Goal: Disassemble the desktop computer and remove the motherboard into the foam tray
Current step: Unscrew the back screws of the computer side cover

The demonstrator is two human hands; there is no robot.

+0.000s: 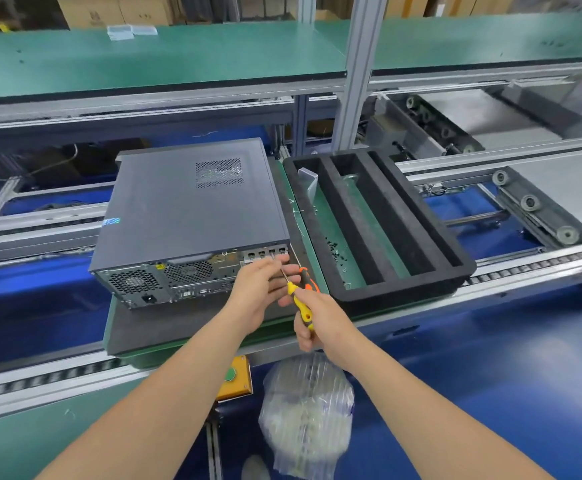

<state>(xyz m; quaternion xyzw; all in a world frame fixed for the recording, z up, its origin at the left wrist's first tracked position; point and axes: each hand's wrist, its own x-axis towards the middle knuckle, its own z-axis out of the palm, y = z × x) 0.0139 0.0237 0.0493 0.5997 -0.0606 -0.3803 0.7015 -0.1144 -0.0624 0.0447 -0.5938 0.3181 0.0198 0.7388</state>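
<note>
At the rear right corner of the computer [192,202], your right hand [320,320] is wrapped round the yellow handle of the screwdriver [298,299]. Your left hand [258,289] reaches in with fingers nearly straight, touching the shaft close to the tip rather than gripping it. The case lies on its side on a dark mat [164,323] with the cover on, so the motherboard is shut inside and out of sight. The foam tray [403,289] waits just beside it on the right, with a few small screws [334,249] in its nearest slot.

The main risk is the tip slipping. The driver comes in at a slant, not square to the panel. If it rides out of the screw head, it will likely chew the slots or skid into your left fingertips, which sit right in its path.

A loosened screw could also drop. It would fall past the mat's edge and into the conveyor gaps below, where it would be hard to find.

Nothing braces the case, so a hard push along the shaft may slide it across the mat.
</note>
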